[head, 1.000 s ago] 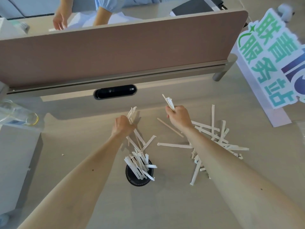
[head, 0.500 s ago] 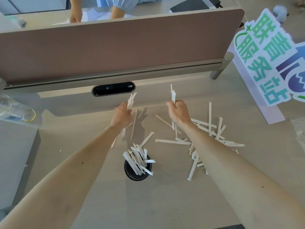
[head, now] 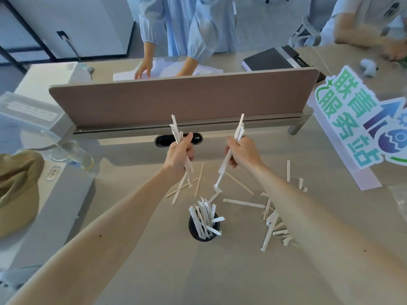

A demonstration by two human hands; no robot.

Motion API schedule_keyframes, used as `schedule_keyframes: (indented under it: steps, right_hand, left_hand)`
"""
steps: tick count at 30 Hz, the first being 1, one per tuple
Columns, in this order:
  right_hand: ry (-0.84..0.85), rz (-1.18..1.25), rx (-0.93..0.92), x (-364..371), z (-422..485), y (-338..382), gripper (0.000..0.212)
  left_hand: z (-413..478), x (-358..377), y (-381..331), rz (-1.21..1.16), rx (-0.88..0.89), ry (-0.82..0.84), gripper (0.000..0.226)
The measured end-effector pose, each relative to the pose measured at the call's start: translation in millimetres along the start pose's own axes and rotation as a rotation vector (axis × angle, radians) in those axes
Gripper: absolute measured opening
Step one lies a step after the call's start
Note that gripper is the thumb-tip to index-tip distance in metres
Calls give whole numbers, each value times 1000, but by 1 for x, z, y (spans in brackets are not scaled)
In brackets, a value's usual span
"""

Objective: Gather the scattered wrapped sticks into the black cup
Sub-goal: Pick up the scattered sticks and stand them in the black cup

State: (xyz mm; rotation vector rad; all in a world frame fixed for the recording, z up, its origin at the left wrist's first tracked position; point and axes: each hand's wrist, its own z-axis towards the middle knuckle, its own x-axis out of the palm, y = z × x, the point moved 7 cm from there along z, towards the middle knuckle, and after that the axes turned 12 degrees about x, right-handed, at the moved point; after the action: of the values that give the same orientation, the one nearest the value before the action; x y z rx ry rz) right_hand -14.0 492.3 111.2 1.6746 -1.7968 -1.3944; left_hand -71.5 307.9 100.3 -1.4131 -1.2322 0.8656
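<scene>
The black cup (head: 193, 230) stands on the desk between my forearms, holding several white wrapped sticks (head: 203, 216). My left hand (head: 179, 154) is raised above the desk, shut on a bundle of wrapped sticks (head: 176, 130) that point upward. My right hand (head: 242, 153) is also raised, shut on a few wrapped sticks (head: 239, 128); one hangs down toward the cup. Several more wrapped sticks (head: 273, 219) lie scattered right of the cup, partly hidden by my right forearm. A few bare wooden sticks (head: 199, 179) lie under my left hand.
A brown desk divider (head: 176, 102) runs across behind my hands, with a black cable slot (head: 165, 140) at its foot. A green lettered sign (head: 356, 119) lies at right. A clear plastic cup (head: 70, 154) and a tan hat (head: 17, 188) sit left. People stand beyond the divider.
Both hands have lifted higher off the desk with their sticks, now held upright. The view has tilted up, showing the people behind the divider.
</scene>
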Motion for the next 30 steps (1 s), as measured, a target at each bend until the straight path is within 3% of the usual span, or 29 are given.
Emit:
schedule_keyframes:
  steps: [6, 14, 17, 22, 26, 30]
  right_hand:
    - [116, -16, -41, 16, -41, -6, 43]
    - [235, -228, -11, 53, -71, -51, 35]
    - [253, -313, -4, 64, -75, -66, 32]
    - [336, -492, -14, 82, -86, -86, 27]
    - [318, -535, -91, 82, -86, -78, 19]
    - [314, -479, -127, 79, -79, -72, 4]
  left_hand:
    - [-45, 2, 10, 24, 47, 50, 42]
    - [-89, -1, 46, 542, 163, 294, 35]
    - [-94, -16, 66, 615, 83, 345, 35]
    - [-101, -34, 88, 714, 1, 472, 13]
    - [-98, -36, 76, 853, 129, 459, 28]
    - [-96, -37, 74, 793, 97, 463, 12]
